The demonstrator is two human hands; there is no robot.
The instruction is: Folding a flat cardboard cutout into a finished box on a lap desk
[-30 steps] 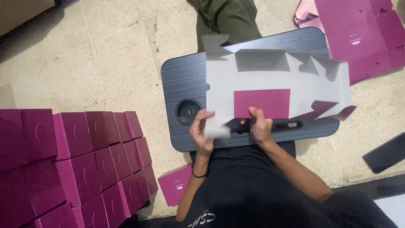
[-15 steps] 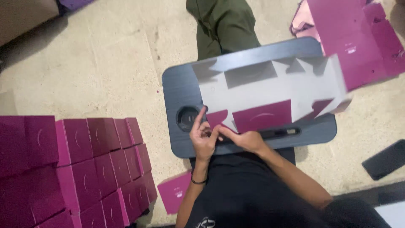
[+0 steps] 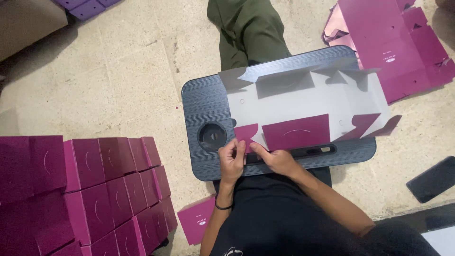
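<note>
1. A flat, unfolded cardboard box [image 3: 303, 106] lies on a dark lap tray, white inner side up, with two magenta flaps folded over along its near edge. It covers most of the right part of the tabletop [image 3: 204, 102].
2. The left hand [image 3: 232, 161] pinches the small near-left flap [image 3: 246, 132] between thumb and fingers. A second ago this hand held the loose white corner up off the tray; now that corner is pressed down and the magenta side shows.
3. The right hand [image 3: 277, 159] rests just beside the left, its fingertips on the near edge of the box under the large magenta flap [image 3: 296, 132], gripping the card. Both hands sit closer together than half a second ago, when the left index finger pointed up over the flap.
4. The box lies flatter than before: a second ago its far side stood raised and its walls curled; now the panels spread across the tray, with the right-hand flaps [image 3: 374, 124] hanging over the tray's right end.
5. A round cup recess [image 3: 212, 136] in the tray is bare to the left of the box, and a slot with a pen [image 3: 318, 151] runs along the near edge.
6. A leg in green trousers [image 3: 246, 33] stretches away beyond the tray on the stone floor [image 3: 118, 80].
7. Rows of finished magenta boxes [image 3: 95, 185] stand on the floor to the left; one small magenta card [image 3: 196, 219] lies near the left elbow.
8. More flat magenta sheets [image 3: 388, 42] are piled at the upper right, and a dark phone [image 3: 433, 179] lies at the right.
</note>
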